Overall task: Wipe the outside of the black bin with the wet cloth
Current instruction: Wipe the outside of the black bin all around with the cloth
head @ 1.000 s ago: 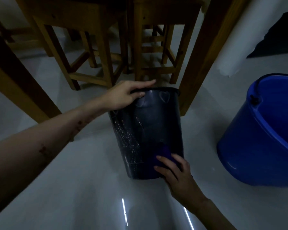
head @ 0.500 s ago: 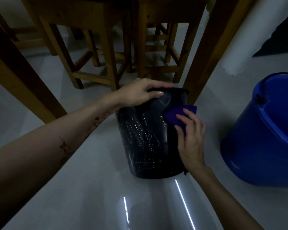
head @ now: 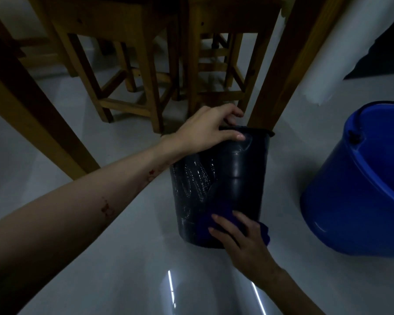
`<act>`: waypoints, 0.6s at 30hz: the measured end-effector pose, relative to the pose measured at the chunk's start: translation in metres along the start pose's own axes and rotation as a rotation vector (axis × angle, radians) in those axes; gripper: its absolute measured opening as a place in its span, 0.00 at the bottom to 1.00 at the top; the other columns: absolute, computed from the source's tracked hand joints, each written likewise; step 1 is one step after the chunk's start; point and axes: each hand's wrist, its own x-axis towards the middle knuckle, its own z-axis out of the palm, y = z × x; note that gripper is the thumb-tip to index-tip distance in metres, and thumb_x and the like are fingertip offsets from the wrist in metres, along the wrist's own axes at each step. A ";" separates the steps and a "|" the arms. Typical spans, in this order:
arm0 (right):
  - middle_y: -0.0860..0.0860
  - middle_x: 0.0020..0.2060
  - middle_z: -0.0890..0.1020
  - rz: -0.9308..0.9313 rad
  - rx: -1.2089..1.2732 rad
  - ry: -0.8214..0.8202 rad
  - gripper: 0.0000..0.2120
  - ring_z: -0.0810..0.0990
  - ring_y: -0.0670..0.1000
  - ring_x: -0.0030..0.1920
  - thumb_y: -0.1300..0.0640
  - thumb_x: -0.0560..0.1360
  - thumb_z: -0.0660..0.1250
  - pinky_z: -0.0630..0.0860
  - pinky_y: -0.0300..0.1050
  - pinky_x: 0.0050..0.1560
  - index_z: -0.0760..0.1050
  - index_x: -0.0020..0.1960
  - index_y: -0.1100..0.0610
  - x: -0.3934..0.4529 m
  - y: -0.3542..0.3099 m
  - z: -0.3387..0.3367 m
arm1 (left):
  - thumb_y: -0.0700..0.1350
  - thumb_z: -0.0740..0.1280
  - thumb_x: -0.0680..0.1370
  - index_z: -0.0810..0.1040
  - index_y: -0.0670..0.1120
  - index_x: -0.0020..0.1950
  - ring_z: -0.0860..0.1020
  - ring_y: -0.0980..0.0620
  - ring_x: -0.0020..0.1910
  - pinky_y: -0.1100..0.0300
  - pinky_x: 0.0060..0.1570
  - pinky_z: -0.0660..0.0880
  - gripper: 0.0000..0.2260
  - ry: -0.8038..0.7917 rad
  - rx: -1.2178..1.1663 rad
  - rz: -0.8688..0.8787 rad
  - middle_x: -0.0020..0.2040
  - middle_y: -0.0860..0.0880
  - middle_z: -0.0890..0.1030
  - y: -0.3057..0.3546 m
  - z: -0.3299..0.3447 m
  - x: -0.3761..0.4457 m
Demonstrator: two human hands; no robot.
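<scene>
Two hands at work: left hand (head: pixel 205 130) gripping black bin (head: pixel 237 178) rim for steadiness. Right hand (head: pixel 241 242) pressing wet cloth (head: pixel 210 226) low against its wall.

Right hand (head: pixel 243 242) with blue cloth (head: pixel 205 230) moved from near bin (head: pixel 237 178) rim down to its base, apparently pressing there.

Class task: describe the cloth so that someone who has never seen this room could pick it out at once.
Find the big blue bucket on the pale floor; left of it stands a black bin. Low on the bin's near side, the right hand presses a small cloth against it. It is the only soft purple-blue thing there, darker than the bucket.
</scene>
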 end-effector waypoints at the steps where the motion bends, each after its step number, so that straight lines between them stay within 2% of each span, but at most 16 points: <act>1: 0.49 0.68 0.70 -0.008 0.001 -0.016 0.17 0.70 0.58 0.64 0.62 0.76 0.66 0.71 0.51 0.56 0.72 0.63 0.52 -0.004 -0.001 -0.001 | 0.56 0.67 0.76 0.73 0.48 0.66 0.75 0.61 0.55 0.62 0.56 0.75 0.21 0.053 0.008 0.004 0.57 0.54 0.78 -0.004 -0.001 -0.003; 3: 0.48 0.69 0.70 -0.003 -0.002 -0.043 0.16 0.70 0.58 0.65 0.61 0.76 0.66 0.71 0.51 0.57 0.72 0.63 0.51 -0.010 -0.001 -0.003 | 0.63 0.59 0.78 0.74 0.52 0.63 0.73 0.59 0.55 0.55 0.59 0.72 0.21 0.102 0.162 -0.014 0.56 0.55 0.77 -0.019 -0.003 -0.011; 5: 0.49 0.70 0.69 0.033 -0.002 -0.062 0.23 0.70 0.58 0.66 0.62 0.71 0.71 0.71 0.51 0.58 0.71 0.64 0.52 -0.010 0.003 -0.004 | 0.62 0.54 0.80 0.73 0.54 0.65 0.75 0.54 0.57 0.48 0.59 0.72 0.20 0.087 0.218 -0.045 0.59 0.54 0.79 -0.037 -0.002 -0.022; 7: 0.50 0.70 0.69 0.092 0.021 -0.057 0.24 0.70 0.59 0.66 0.62 0.71 0.71 0.71 0.53 0.59 0.70 0.65 0.53 -0.004 0.010 -0.007 | 0.54 0.57 0.82 0.74 0.52 0.66 0.77 0.55 0.57 0.54 0.57 0.74 0.15 0.136 0.087 -0.048 0.58 0.55 0.79 -0.045 0.000 -0.029; 10: 0.52 0.69 0.69 0.229 0.056 0.041 0.14 0.72 0.61 0.64 0.57 0.80 0.62 0.68 0.53 0.64 0.69 0.66 0.54 0.021 0.022 -0.012 | 0.48 0.60 0.82 0.76 0.52 0.66 0.75 0.60 0.59 0.67 0.56 0.70 0.14 0.140 -0.013 -0.093 0.58 0.57 0.79 -0.039 -0.002 -0.023; 13: 0.55 0.67 0.71 0.399 0.100 0.187 0.13 0.72 0.61 0.62 0.58 0.81 0.60 0.59 0.45 0.70 0.70 0.65 0.55 0.053 0.037 -0.017 | 0.49 0.61 0.81 0.75 0.53 0.67 0.73 0.63 0.59 0.69 0.56 0.69 0.15 0.066 0.038 -0.068 0.62 0.54 0.79 -0.026 -0.001 -0.011; 16: 0.58 0.66 0.72 0.589 0.166 0.257 0.14 0.71 0.61 0.63 0.58 0.80 0.60 0.57 0.42 0.70 0.69 0.65 0.56 0.079 0.052 -0.019 | 0.53 0.66 0.78 0.76 0.49 0.66 0.74 0.63 0.56 0.76 0.50 0.67 0.18 0.094 0.142 -0.013 0.61 0.49 0.80 -0.018 -0.001 -0.002; 18: 0.57 0.67 0.71 0.673 0.215 0.251 0.14 0.69 0.60 0.64 0.56 0.80 0.60 0.57 0.38 0.69 0.70 0.65 0.56 0.088 0.056 -0.016 | 0.56 0.64 0.79 0.77 0.49 0.65 0.76 0.61 0.53 0.76 0.45 0.68 0.18 0.050 0.169 -0.016 0.57 0.50 0.82 -0.020 -0.005 -0.001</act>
